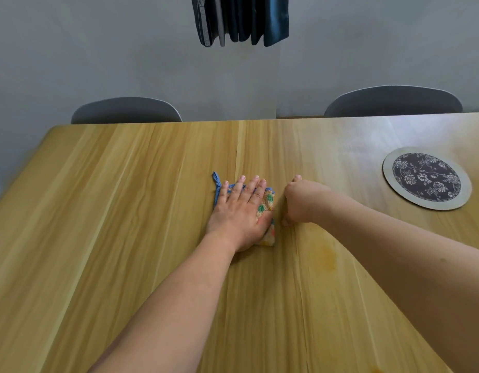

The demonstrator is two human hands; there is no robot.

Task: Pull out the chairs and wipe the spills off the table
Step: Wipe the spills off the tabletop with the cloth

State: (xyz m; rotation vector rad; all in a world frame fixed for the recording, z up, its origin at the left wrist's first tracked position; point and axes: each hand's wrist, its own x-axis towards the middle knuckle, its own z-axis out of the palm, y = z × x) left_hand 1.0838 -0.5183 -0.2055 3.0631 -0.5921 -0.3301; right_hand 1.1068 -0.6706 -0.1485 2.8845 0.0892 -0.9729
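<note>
A small patterned cloth [265,204] with a blue edge lies on the wooden table [112,211] near its middle. My left hand [239,214] presses flat on the cloth, fingers spread. Just to its right my right hand [300,201] rests on the table with curled fingers, touching the wood beside the cloth. A yellowish spill [328,258] stains the table under my right forearm. Two grey chair backs, one at the far left [125,110] and one at the far right [393,102], stand tucked against the table's far edge.
A round floral mat [426,177] lies on the table at the right. A grey wall stands behind the chairs, and dark blue fabric [239,20] hangs from above at the top centre.
</note>
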